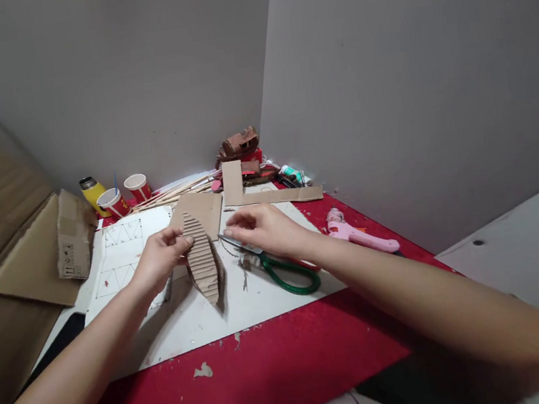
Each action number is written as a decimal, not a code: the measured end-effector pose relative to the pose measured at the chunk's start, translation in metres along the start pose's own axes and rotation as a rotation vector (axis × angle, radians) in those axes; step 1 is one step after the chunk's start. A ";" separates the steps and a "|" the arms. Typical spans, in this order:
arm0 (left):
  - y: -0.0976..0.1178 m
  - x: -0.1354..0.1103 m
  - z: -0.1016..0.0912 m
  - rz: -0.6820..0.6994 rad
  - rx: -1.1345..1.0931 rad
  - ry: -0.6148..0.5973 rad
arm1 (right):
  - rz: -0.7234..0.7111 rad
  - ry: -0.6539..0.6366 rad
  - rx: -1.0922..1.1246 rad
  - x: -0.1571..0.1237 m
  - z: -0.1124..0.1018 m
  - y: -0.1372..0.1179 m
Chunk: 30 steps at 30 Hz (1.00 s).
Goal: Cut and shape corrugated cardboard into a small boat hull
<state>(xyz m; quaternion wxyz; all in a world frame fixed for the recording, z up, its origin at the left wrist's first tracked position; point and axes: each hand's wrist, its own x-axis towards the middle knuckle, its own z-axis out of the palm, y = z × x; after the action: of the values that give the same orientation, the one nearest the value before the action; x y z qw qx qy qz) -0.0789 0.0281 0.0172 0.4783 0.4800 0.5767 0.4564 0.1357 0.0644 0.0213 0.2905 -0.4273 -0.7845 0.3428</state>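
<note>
A leaf-shaped piece of corrugated cardboard point(201, 254), its ridges bared, stands tilted with a pointed lower end. My left hand point(164, 252) pinches its left edge between thumb and fingers. To the right, my right hand point(260, 229) hovers over the blades of the scissors, its fingers curled and the thumb close to the index finger. Whether something small is between those fingertips I cannot make out. The green-handled scissors point(292, 275) lie on the white board point(183, 339), partly covered by my right hand. Behind the leaf-shaped piece lies a flat cardboard piece point(204, 210).
An L-shaped cardboard strip point(273, 197) lies at the back. A pink glue gun point(361, 236) rests on the red table point(281, 366) at right. Paper cups point(113, 202), a yellow bottle point(93, 193) and wooden sticks point(179, 193) stand or lie back left, beside large cardboard point(4, 263).
</note>
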 end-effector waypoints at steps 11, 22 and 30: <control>-0.018 0.012 -0.007 0.108 0.217 0.068 | 0.244 -0.376 0.365 0.089 0.038 0.007; -0.048 -0.021 -0.012 0.594 0.982 -0.163 | 0.070 -0.270 0.191 0.084 0.059 0.032; -0.055 -0.032 -0.015 0.659 1.174 -0.258 | -0.058 -0.089 -0.063 0.077 0.075 0.045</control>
<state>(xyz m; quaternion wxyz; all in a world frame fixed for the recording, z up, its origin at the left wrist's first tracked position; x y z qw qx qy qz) -0.0975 -0.0111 -0.0318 0.0401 0.8608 0.4907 0.1291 0.0642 0.1277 -0.0461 0.2516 -0.3978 -0.8191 0.3279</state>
